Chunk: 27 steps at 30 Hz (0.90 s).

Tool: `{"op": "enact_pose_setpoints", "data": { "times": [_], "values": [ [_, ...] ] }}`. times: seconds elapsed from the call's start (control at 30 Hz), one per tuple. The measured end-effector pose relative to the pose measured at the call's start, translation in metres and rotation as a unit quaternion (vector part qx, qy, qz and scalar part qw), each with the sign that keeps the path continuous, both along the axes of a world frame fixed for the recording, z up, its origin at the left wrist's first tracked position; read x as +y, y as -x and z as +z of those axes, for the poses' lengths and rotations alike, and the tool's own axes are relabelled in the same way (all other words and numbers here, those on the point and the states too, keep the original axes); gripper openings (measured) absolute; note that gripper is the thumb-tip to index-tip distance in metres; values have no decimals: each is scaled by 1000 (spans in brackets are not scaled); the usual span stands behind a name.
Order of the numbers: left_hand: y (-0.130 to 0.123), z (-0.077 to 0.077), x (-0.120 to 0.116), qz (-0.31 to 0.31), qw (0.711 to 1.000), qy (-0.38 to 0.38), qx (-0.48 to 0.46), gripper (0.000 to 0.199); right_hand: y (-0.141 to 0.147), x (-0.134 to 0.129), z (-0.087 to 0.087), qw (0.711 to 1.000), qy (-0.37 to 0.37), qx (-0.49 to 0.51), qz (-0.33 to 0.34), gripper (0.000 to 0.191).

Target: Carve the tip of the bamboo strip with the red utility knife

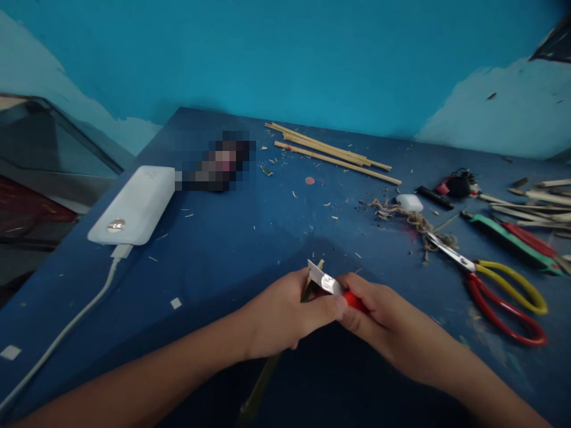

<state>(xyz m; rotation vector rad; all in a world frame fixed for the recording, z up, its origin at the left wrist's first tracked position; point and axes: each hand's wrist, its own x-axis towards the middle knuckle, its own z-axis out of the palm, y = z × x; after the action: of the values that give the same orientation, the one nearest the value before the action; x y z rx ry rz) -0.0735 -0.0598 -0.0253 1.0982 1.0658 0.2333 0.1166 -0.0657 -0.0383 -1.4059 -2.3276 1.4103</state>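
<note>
My left hand (292,312) is closed around a thin green stick (259,389), which looks like a strip of bamboo. Its pale tip pokes out above my fingers, and its lower length runs down toward the bottom edge. In my right hand (372,309) is a utility knife (355,301) with a red handle, gripped close to the blade. The short metal blade (325,279) lies against the stick near its tip. My left thumb presses beside the base of the blade, close to my right fingers.
Scissors (470,267) with red and yellow handles lie right, by frayed twine (419,221), a white case (409,203) and a green cutter (513,241). Pale sticks (334,151) lie at the back. A white power bank (136,205) with a cable (84,321) sits left.
</note>
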Motion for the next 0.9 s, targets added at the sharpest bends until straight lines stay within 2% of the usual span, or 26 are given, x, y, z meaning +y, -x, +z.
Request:
{"op": "enact_pose_setpoints", "data": {
  "times": [0.1,0.2,0.33,0.57,0.9],
  "values": [
    [4,7,3,-12,999,29,5,22,0,-1,1,1000,15,2,4,19],
    [3,9,4,-10,1000,27,-4,20,1,-1,2,1000,20,-7,4,18],
    [0,4,2,-3,999,-15,-45,12,1,0,3,1000,19,-13,3,15],
    [0,-1,-1,9,999,-17,-51,5,-3,0,2,1000,17,-1,5,17],
    [0,0,-3,0,997,-46,-61,17,0,1,3,999,29,25,3,21]
  ]
}}
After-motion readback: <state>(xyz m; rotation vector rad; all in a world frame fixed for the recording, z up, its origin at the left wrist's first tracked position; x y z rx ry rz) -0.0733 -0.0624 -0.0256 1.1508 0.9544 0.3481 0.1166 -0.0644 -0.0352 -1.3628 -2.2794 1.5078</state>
